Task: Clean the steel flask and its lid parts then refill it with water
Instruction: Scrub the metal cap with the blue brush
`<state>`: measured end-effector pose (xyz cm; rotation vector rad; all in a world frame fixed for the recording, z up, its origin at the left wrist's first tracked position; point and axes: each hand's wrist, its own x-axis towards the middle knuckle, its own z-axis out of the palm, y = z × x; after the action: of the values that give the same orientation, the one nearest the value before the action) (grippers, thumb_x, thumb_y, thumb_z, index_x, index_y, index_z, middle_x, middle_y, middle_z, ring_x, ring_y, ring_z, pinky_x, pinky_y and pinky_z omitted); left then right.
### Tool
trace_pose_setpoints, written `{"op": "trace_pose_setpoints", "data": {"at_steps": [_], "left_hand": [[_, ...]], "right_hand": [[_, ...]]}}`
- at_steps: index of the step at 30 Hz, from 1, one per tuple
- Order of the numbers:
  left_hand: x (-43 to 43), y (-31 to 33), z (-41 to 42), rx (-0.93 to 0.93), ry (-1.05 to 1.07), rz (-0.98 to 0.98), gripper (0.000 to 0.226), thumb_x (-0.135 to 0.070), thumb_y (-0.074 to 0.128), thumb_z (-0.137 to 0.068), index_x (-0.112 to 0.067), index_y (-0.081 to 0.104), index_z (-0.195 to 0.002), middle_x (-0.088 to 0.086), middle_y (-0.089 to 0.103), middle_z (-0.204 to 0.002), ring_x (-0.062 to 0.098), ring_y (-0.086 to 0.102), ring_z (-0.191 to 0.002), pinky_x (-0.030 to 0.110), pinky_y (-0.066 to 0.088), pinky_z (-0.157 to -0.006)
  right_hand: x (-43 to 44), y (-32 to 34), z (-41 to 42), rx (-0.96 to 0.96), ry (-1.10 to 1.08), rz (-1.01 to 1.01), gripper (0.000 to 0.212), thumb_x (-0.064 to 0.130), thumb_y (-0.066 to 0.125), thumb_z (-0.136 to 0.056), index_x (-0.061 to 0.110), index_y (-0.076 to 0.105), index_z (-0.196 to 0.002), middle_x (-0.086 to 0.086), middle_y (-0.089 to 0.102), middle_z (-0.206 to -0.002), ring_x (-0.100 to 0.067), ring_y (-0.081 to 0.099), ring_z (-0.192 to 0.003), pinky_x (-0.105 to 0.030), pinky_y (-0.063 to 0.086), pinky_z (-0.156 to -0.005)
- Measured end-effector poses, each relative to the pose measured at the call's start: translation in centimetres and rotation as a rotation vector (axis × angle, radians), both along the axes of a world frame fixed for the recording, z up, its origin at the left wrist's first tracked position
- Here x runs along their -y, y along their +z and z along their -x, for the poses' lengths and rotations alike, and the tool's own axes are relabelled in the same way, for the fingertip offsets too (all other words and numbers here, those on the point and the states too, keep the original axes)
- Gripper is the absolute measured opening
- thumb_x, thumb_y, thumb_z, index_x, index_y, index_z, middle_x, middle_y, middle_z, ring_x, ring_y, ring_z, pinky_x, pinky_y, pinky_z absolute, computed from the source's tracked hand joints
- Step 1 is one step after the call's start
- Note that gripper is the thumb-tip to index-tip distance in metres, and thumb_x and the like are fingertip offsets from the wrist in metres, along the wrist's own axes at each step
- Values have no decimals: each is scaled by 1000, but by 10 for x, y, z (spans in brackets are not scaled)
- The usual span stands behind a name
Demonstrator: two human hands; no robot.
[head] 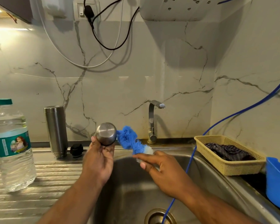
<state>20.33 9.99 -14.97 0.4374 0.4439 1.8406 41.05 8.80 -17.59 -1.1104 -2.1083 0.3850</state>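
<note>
**A:** Status?

**B:** Left hand [100,157], centre frame: thumb and curled fingers wrapped round the lower side of the steel cap [106,134], closed end toward camera. Right hand [162,167], just right of it: fingers pinching the brush [129,139] near its white bristles. The blue head runs up-left to the cap's mouth. Can't tell how far it's in.

**A:** Flask?

**B:** Flask [56,131] is left of centre, standing on the drainboard [39,183], looks mouth-down. Black stopper [76,150] just beside it. Neither is held.

**A:** Risks?

**B:** Cap is held from below only, probably wet. A hard brush push could pop it into the sink [136,191]. Fingertip hold on the brush may slip under twist. Blue hose [189,167] drops into the drain beside the right forearm, a snag risk. Water bottle [11,146], far left, sits near the left forearm's sweep, so it could tip.
</note>
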Motion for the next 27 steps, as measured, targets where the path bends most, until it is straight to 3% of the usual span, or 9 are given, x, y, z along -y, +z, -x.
{"op": "trace_pose_setpoints", "data": {"at_steps": [3, 5, 9, 12, 15, 19, 21, 24, 27], "left_hand": [[0, -10, -11, -102, -75, 39, 31, -28, 41, -107, -12, 59, -127, 16, 64, -132, 20, 63, -118, 34, 44, -111], [2, -13, -24, -156, -123, 57, 39, -29, 38, -108, -6, 54, -135, 20, 66, -131, 27, 62, -126, 37, 43, -115], [7, 3, -6, -207, -17, 86, 34, -30, 39, -109, -9, 60, -124, 21, 70, -122, 30, 66, -119, 43, 48, -106], [15, 5, -2, -432, 37, 172, 27, -26, 45, -107, -10, 64, -117, 14, 73, -113, 28, 67, -108, 47, 53, -92], [20, 5, -17, -630, 47, 220, 22, -23, 49, -106, -12, 68, -101, 11, 73, -102, 25, 67, -98, 47, 53, -85], [24, 17, -4, -554, 124, 263, 18, -23, 55, -103, -10, 67, -100, 14, 71, -96, 27, 68, -95, 48, 55, -89], [25, 13, -5, -740, 102, 247, 24, -24, 51, -105, -12, 70, -96, 11, 75, -88, 27, 69, -91, 44, 54, -88], [26, -1, -23, -1082, 30, 167, 45, -24, 40, -109, -16, 77, -84, 4, 78, -82, 27, 70, -85, 41, 53, -83], [24, 5, -15, -941, 99, 194, 37, -18, 45, -107, -16, 74, -86, 6, 76, -81, 21, 69, -80, 37, 53, -77]], "right_hand": [[-7, 6, 7, -104, -24, -30, 33, 42, 55, -102, 60, 57, -130, 14, 58, -120, 3, 52, -111, -9, 38, -91], [-9, 10, 6, -131, -59, -62, 32, 40, 55, -103, 57, 59, -130, 12, 59, -117, 1, 53, -110, -11, 39, -90], [-5, 3, -14, 13, 13, 6, 30, 43, 56, -101, 60, 61, -125, 22, 55, -115, 4, 51, -110, -19, 46, -94], [-9, 5, -19, 64, 27, -35, 28, 44, 59, -99, 61, 62, -121, 25, 56, -112, 4, 53, -108, -25, 49, -92], [-12, 10, -18, 76, 9, -110, 24, 44, 59, -99, 56, 66, -118, 23, 53, -105, 3, 52, -103, -23, 49, -84], [-13, 8, -34, 48, 103, -85, 22, 40, 64, -97, 55, 70, -111, 31, 54, -114, 4, 54, -112, -24, 52, -86], [-14, 10, -34, 60, 105, -100, 22, 40, 64, -97, 56, 70, -110, 27, 55, -114, 1, 56, -110, -28, 54, -85], [-16, 13, -27, 96, 100, -181, 21, 36, 64, -97, 52, 72, -108, 24, 52, -103, -2, 56, -99, -22, 49, -74], [-16, 13, -36, 138, 90, -180, 21, 35, 63, -98, 51, 72, -107, 33, 48, -106, 3, 52, -102, -15, 44, -72]]}}
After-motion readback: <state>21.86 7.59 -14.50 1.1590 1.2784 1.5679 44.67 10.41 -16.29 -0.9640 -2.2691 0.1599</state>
